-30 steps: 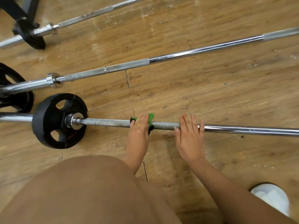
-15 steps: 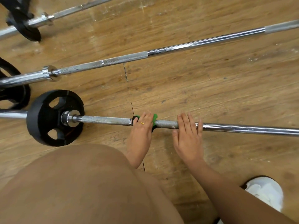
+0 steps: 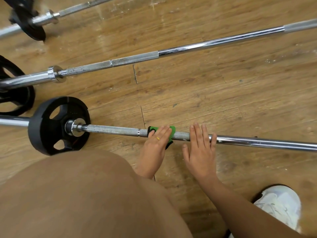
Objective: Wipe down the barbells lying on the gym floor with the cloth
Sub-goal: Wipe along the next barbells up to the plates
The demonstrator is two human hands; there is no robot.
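Three steel barbells lie on the wooden floor. The nearest barbell runs left to right and carries a black weight plate at its left end. My left hand lies across its knurled shaft and presses a green cloth with a black edge onto the bar. My right hand rests just to the right, its straight fingers laid over the bar where the knurling meets the smooth chrome. The middle barbell and the far barbell lie beyond, untouched.
More black plates sit at the left edge and on the far bar. My knee in brown fabric fills the lower left. A white shoe stands at the lower right. Bare wooden floor lies between the bars.
My left hand has slid the green cloth a little to the right along the bar, closer to my right hand. The right hand has stayed in place.
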